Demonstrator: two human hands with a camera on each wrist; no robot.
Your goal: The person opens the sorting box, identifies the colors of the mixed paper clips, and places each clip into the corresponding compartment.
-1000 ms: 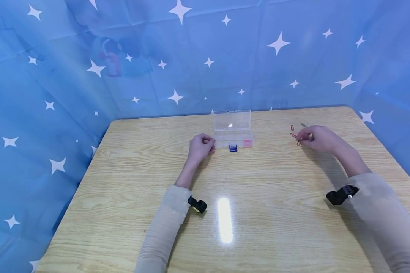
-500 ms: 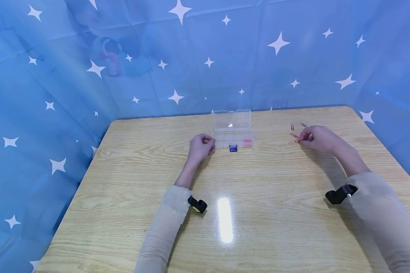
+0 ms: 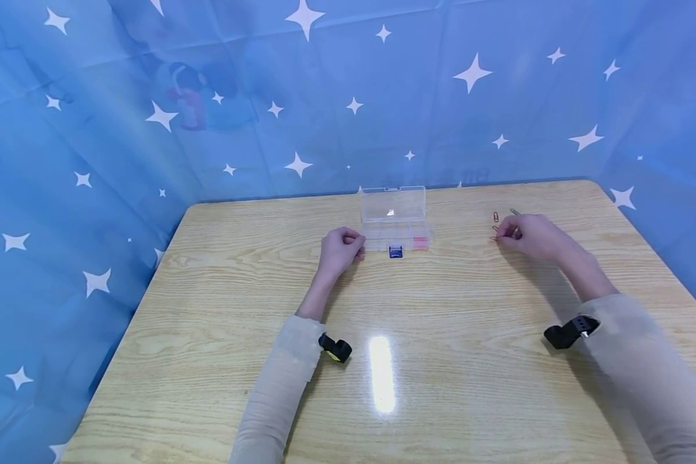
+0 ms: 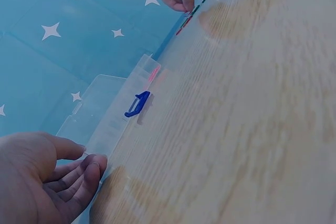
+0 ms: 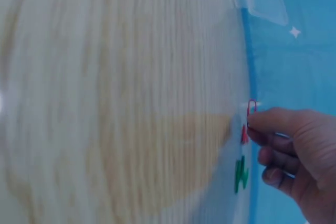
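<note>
A clear plastic compartment box [image 3: 385, 242] lies on the table with its lid [image 3: 393, 203] raised at the back. My left hand [image 3: 339, 250] pinches its left end between thumb and fingers. A blue latch [image 4: 137, 104] sits at the box's front edge. Pink pieces [image 3: 420, 243] lie in the right-end compartments. Over at the right, my right hand [image 3: 528, 237] pinches a red paper clip [image 5: 252, 100] between thumb and index finger, just above the table. Beside that hand lie red paper clips [image 5: 244, 135] and green paper clips [image 5: 240, 174], partly hidden in the head view.
The wooden table [image 3: 441, 309] ends at a blue curtain [image 3: 325, 96] with white stars, behind and at the sides. Another red paper clip [image 3: 495, 217] lies near the back edge. Light glares on the tabletop in front.
My right hand has moved slightly left with the red paper clip, which has come up off the table. My left hand and the box have stayed put.
</note>
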